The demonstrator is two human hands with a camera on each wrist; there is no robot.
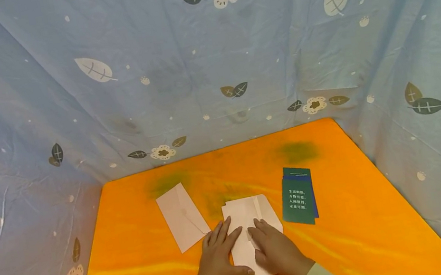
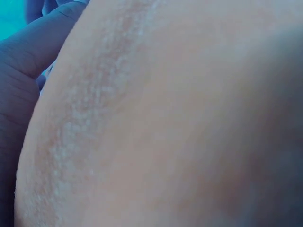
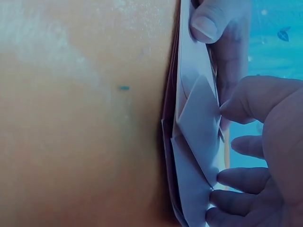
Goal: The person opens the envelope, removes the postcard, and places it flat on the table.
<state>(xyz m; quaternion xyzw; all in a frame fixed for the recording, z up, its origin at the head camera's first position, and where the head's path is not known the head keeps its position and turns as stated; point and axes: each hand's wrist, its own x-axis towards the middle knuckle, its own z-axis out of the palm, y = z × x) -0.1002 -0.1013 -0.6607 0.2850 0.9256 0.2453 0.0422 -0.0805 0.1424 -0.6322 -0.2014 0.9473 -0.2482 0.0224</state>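
A pale pink envelope [image 1: 241,211] lies in front of me, its flap side to the right, with a second layer's edge at its upper left corner. My left hand [image 1: 219,258] rests on its left side, fingers spread and thumb across the lower part. On the right part lies my right hand [image 1: 279,248], fingertips touching the paper near the flap. In the right wrist view, the loosely bent fingers [image 3: 241,179] touch the envelope's folded flap [image 3: 201,127], while the left thumb presses the far end. Skin fills most of the left wrist view.
Another pink envelope [image 1: 178,216] lies to the left on the orange cloth [image 1: 135,252]. At the right is a small stack of green and blue cards [image 1: 297,200], the top one with white printed characters. A patterned blue curtain [image 1: 191,65] stands around the table.
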